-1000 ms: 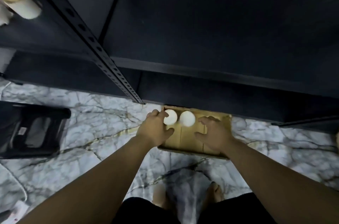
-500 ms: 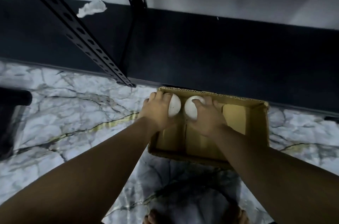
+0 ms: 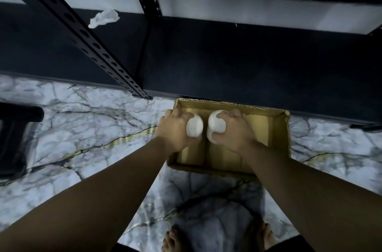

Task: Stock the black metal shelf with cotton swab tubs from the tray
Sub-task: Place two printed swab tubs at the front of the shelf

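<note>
**Two tubs gripped, one in each hand**

Both hands are down inside the tray (image 3: 281, 138), a shallow cardboard one lying on the marble floor (image 3: 82, 127) with its far edge tucked just under the front lip of the shelf (image 3: 227, 55). The left hand (image 3: 175, 130) is curled round the left tub (image 3: 194, 127), fingers over its far side and thumb at the near side. The right hand (image 3: 235, 132) wraps the right tub (image 3: 216, 124) the same way, its fingers laid across the white lid. Those two tubs sit just beside each other, a thin gap between them, near the tray's left end; whether they rest on the tray bottom or are lifted clear cannot be told. The right part of the tray shows bare cardboard.

Behind the tray the shelf's lowest board is dark and bare (apart from a crumpled white scrap (image 3: 104, 18) at its far left). A slotted post (image 3: 82, 35) slants down to the floor left of the tray. Bare toes (image 3: 172, 240) show at the bottom edge.
</note>
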The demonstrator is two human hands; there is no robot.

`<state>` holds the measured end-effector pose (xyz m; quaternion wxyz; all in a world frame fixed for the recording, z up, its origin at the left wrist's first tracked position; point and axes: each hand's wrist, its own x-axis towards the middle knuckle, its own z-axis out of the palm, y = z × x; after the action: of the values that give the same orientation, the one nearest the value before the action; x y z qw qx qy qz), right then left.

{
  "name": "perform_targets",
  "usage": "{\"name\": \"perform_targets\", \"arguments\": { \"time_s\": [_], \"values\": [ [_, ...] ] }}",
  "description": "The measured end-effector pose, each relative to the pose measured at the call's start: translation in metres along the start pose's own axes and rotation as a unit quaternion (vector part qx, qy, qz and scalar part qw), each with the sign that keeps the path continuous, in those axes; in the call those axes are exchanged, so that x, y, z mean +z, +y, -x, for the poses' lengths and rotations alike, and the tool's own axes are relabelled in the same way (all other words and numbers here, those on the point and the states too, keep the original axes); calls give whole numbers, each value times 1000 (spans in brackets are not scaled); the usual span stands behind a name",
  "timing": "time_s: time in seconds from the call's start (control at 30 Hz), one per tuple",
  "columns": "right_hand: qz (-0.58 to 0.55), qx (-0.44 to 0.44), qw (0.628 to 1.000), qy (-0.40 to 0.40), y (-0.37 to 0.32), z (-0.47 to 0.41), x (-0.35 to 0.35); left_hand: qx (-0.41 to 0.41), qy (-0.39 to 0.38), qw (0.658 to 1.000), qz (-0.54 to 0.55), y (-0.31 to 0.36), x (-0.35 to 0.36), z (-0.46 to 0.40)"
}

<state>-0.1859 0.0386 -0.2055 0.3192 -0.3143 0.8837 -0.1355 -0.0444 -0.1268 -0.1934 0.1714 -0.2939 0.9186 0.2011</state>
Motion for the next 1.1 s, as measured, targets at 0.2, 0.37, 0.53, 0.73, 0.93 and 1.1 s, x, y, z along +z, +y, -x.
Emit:
{"name": "perform_targets", "arguments": {
  "time_s": [0.2, 0.37, 0.53, 0.73, 0.93, 1.1],
  "values": [
    [-80, -4, 996, -38, -21, 96, -85, -13, -62, 986, 152, 36, -85, 89],
    [-149, 17, 988, -40, -62, 187, -171, 0, -69, 972, 225, 70, -172, 172],
    [-201, 6, 980, -10, -112, 271, -258, 11, -62, 957, 284, 102, -270, 251],
    [-212, -43, 976, 31, -161, 353, -355, 35, -16, 949, 314, 133, -374, 319],
    [-199, -100, 971, 85, -202, 404, -444, 72, 57, 939, 332, 161, -461, 358],
    [-228, -135, 953, 147, -233, 431, -500, 118, 108, 924, 348, 180, -524, 373]
  ]
}}
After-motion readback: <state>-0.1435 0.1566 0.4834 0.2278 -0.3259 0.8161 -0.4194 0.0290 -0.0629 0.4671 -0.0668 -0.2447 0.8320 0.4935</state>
